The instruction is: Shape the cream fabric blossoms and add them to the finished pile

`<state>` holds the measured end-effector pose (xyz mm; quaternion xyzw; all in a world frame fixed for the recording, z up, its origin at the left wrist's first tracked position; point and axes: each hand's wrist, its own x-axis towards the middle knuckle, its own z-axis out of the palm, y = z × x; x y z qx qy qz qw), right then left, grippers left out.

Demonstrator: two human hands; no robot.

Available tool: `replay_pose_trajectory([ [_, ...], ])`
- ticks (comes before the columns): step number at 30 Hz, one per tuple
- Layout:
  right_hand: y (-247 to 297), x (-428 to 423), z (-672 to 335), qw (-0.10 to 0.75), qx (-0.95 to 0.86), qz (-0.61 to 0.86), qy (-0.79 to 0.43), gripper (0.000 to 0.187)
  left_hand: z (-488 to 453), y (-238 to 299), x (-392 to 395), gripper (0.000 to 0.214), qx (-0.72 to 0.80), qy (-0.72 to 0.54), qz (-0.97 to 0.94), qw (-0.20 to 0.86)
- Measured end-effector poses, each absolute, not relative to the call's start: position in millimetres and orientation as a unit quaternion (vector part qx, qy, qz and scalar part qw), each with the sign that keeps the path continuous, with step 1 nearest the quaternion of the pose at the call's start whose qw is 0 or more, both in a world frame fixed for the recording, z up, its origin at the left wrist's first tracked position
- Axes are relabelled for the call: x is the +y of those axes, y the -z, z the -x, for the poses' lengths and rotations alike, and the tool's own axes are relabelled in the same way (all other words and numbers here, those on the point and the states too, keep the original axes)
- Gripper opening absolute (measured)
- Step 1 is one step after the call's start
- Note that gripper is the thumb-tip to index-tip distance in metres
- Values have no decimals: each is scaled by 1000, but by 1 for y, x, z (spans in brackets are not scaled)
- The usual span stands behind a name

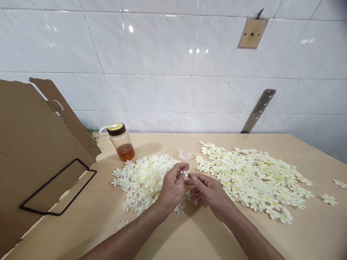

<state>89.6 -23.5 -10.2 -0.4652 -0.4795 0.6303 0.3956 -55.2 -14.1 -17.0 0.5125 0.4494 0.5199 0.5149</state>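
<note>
My left hand [172,186] and my right hand [207,191] meet at the table's middle, fingertips pinched together on one small white artificial flower [184,174]. A heap of the same white and pale yellow flowers [143,178] lies just left of my left hand. A larger spread of flowers [255,178] covers the table to the right of my right hand. A few loose flowers [179,208] lie under my wrists.
A clear bottle of amber liquid [121,141] with a brown and yellow lid stands at the back left. A small clear cup [185,152] sits between the heaps. An open cardboard box flap [35,151] with a black frame [58,187] fills the left. White tiled wall behind.
</note>
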Motion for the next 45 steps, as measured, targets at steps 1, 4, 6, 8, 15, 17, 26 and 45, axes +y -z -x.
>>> replay_pose_trajectory([
  [1,10,-24,-89,397,-476,456,-639,40,54,18,-17,36,442,-515,-529,510],
  [4,9,-24,-88,404,-481,439,-642,36,50,19,-24,47,417,-503,-570,498],
  [6,9,-24,-90,413,-485,442,-631,35,49,18,-26,49,404,-503,-586,490],
  [8,10,-22,-92,423,-487,450,-618,35,49,15,-26,48,407,-514,-574,490],
  [15,12,-19,-96,474,-474,462,-581,36,52,9,-17,23,454,-498,-512,532],
  [17,11,-19,-97,479,-462,457,-590,36,53,8,-18,23,454,-503,-519,521],
  [26,1,-19,-103,378,-377,427,-730,40,62,6,-24,25,384,-518,-713,275],
  [45,3,-11,-116,398,-467,453,-647,33,57,12,-14,22,434,-560,-503,494],
])
